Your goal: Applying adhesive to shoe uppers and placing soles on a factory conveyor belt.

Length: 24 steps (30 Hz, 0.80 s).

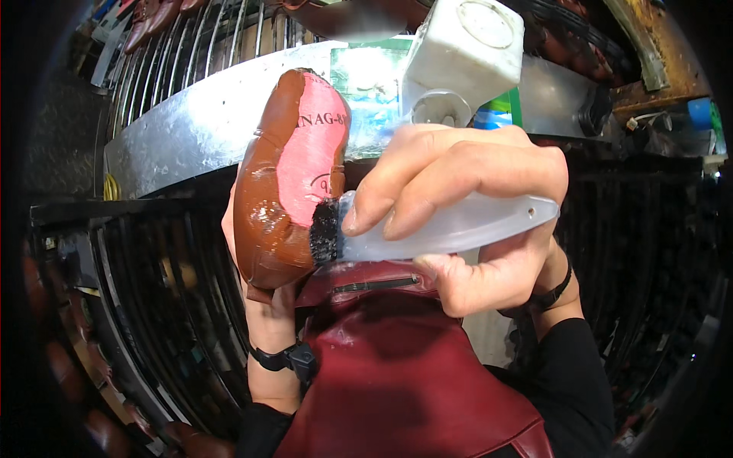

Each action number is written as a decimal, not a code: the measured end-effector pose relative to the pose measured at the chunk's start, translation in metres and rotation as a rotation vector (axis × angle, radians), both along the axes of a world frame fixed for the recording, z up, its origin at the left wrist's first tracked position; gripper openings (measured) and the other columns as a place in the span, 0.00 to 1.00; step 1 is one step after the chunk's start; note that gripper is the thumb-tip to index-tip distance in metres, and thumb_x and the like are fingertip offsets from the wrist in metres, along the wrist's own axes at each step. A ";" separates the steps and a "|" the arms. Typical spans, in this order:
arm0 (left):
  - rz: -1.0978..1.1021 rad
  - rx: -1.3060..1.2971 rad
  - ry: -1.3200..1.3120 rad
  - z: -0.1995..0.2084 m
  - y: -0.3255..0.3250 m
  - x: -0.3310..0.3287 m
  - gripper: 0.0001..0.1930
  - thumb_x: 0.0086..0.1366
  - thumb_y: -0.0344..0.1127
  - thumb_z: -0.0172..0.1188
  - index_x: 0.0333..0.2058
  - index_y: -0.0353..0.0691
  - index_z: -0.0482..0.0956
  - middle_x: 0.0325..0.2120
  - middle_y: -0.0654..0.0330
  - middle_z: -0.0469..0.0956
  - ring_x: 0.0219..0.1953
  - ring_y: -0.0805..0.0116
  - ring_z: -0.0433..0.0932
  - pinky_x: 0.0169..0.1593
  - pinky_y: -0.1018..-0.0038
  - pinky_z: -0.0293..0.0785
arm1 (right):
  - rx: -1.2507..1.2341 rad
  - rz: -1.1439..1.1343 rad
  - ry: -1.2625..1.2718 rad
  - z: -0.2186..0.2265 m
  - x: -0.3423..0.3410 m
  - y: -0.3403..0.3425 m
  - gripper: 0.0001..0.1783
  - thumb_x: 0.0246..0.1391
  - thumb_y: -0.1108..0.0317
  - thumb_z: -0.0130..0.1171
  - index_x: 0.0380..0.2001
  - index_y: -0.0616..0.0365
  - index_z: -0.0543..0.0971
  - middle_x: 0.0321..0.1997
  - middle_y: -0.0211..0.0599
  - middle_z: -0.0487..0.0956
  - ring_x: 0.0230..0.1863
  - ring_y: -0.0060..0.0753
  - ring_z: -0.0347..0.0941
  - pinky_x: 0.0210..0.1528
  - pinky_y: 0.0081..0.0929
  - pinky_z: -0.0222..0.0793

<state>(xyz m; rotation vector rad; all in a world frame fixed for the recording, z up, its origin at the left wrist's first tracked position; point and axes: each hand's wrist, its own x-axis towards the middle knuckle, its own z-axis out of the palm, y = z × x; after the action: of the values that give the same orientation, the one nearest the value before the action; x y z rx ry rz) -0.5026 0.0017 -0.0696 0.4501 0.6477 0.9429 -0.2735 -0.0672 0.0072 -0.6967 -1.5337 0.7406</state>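
A brown leather shoe upper on a last (263,198) is held upright in front of me, its pink insole (309,145) turned to the right. My left hand (228,221) supports it from behind, with most of its fingers hidden by the shoe. In my right hand (489,175) is a brush with a translucent white handle (458,225), gripped between fingers and thumb. The black bristles (327,233) touch the lower right edge of the shoe, where the insole meets the brown leather.
A metal-topped bench (191,141) crosses behind the shoe, and a stained white plastic container (464,49) with an opening stands on it. Brown shoes (149,21) sit by metal rack bars at the far left. Dark barred racks (634,244) flank me, and a dark red apron (397,382) covers my front.
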 end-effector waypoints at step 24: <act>0.291 0.728 0.918 -0.013 0.291 0.036 0.13 0.63 0.31 0.73 0.44 0.28 0.89 0.38 0.58 0.89 0.39 0.75 0.84 0.47 0.74 0.80 | -0.623 -0.556 1.156 -0.091 -0.016 0.016 0.15 0.74 0.62 0.60 0.40 0.67 0.79 0.31 0.46 0.84 0.23 0.37 0.83 0.22 0.30 0.81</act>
<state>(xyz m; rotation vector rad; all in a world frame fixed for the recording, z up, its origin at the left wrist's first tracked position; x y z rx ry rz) -0.4664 0.2927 -0.0825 1.5192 1.2096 1.2314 -0.2890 -0.0515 -0.0843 -0.8573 -0.0256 0.9353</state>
